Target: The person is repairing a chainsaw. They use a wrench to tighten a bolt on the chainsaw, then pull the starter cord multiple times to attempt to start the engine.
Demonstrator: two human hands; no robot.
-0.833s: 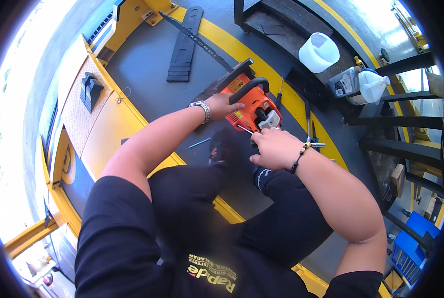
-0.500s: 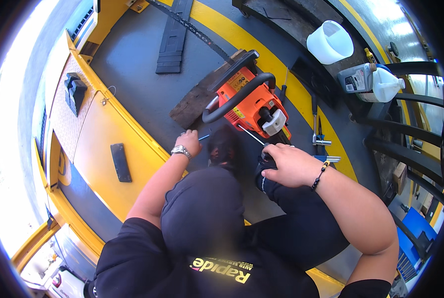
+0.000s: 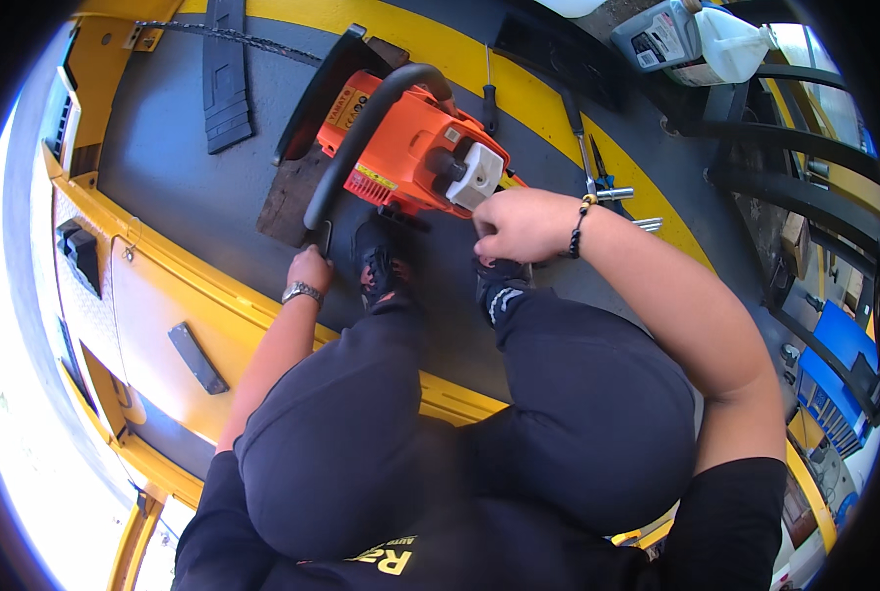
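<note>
An orange chainsaw (image 3: 410, 138) rests on a wooden block (image 3: 284, 202) just ahead of my feet. Its bar and chain point to the far left, and a white cap (image 3: 479, 175) shows on its rear. My left hand (image 3: 309, 270) is closed round a thin metal rod with a bent end (image 3: 327, 234), like a hex key, beside the saw's black front handle (image 3: 336, 167). Close to the saw's rear end, my right hand (image 3: 526, 225) has its fingers curled together above my right shoe. Whatever lies in them is hidden.
To the right lie a screwdriver (image 3: 490, 106), a ratchet (image 3: 576, 123) and sockets (image 3: 615, 194). A black scabbard-like strip (image 3: 226, 89) lies far left. A dark bar (image 3: 197, 357) sits on the yellow panel. Jugs (image 3: 656, 44) stand by a black metal frame (image 3: 794, 133) at right.
My view has shifted, with my head no longer covering my legs. The right hand has come up against the saw's rear, and the screwdriver it held is out of sight. The left still grips its rod.
</note>
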